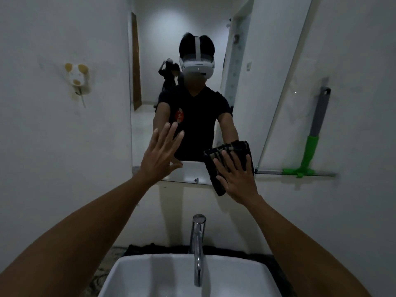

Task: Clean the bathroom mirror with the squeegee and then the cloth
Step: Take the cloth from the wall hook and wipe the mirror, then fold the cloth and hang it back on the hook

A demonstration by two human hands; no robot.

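Pressing dark striped cloth against mirror, right hand flat

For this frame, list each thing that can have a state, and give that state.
Cloth: folded, pressed flat on the mirror's lower right.
Right hand: open, fingers spread on the cloth.
Left hand: open, empty, at the mirror.
Squeegee: set aside upright on the shelf.
Faucet: off.

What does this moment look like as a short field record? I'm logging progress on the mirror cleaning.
left hand: left hand open, fingers spread, at the lower edge of the wall mirror
right hand: right hand flat, pressing the dark checked cloth on the mirror's lower right corner
squeegee: green and grey squeegee standing on the narrow glass shelf, against the wall, untouched
below: chrome tap over white basin
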